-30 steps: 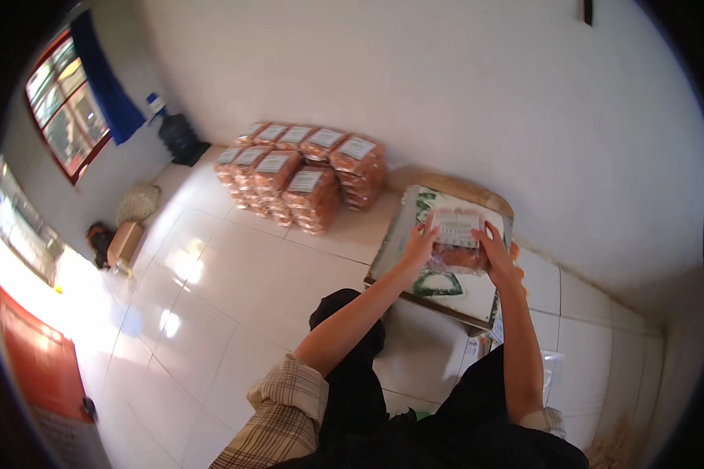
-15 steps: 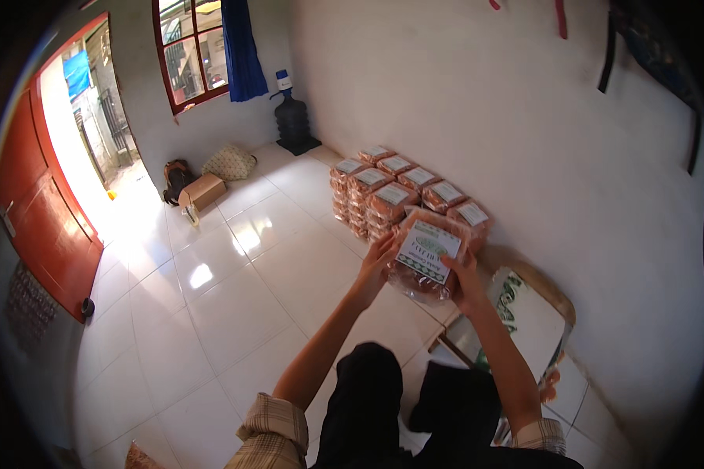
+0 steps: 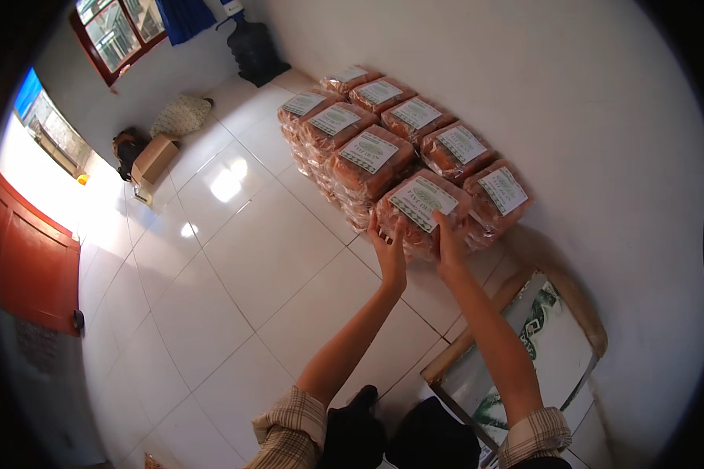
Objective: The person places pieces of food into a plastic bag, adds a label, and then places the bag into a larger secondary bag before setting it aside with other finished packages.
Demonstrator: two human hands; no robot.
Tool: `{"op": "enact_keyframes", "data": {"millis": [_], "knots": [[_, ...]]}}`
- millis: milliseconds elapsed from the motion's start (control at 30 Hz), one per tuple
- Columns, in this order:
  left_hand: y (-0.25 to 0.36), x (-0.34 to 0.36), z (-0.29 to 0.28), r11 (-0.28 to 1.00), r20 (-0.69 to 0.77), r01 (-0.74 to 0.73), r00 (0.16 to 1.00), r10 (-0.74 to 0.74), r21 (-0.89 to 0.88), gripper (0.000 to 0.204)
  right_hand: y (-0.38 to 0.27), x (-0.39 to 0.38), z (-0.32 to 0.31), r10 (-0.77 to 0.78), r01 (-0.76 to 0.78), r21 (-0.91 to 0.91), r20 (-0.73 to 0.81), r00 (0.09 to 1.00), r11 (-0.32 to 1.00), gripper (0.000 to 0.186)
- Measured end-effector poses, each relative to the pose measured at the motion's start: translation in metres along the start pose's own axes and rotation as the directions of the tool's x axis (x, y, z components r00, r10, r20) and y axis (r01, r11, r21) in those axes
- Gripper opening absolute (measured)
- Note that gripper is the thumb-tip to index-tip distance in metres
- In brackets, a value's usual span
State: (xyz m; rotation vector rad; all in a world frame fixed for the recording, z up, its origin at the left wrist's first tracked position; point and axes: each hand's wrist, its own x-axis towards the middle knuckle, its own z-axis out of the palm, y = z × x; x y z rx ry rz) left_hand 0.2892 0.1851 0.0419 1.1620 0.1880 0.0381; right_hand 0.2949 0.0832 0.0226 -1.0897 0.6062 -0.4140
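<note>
A clear plastic-wrapped packet of reddish-brown contents (image 3: 424,202), with a white and green label on top, rests at the near end of a stack. My left hand (image 3: 390,256) grips its near left side, fingers partly wrapped along the plastic. On the near right, my right hand (image 3: 450,248) holds the same packet with a digit over its top edge. Matching labelled packets (image 3: 368,152) are piled in two rows, several layers deep, running away along the wall. The undersides of my fingers are hidden.
Beside my right forearm lies a white and green panel with a brown padded rim (image 3: 559,344). Farther off are a dark water jug (image 3: 254,51), a cardboard box (image 3: 155,159), a patterned bag (image 3: 181,116) and a red door (image 3: 35,254). The white wall (image 3: 602,156) borders the stack.
Both hands have carried the packet forward and down from above the near end of the stack onto it. The view has shifted closer to the stack and tilted.
</note>
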Motion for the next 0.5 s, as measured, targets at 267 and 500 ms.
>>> {"op": "enact_keyframes", "data": {"millis": [267, 500], "knots": [[-0.024, 0.046, 0.016, 0.936, -0.232, 0.089, 0.973, -0.008, 0.339, 0.086, 0.017, 0.036, 0.016, -0.086, 0.045, -0.611, -0.038, 0.996, 0.791, 0.100], [-0.009, 0.056, 0.041, 0.919, -0.331, 0.169, 0.943, -0.045, 0.356, 0.089, -0.017, 0.055, -0.038, -0.001, 0.037, -0.566, 0.064, 0.998, 0.824, 0.086]]}}
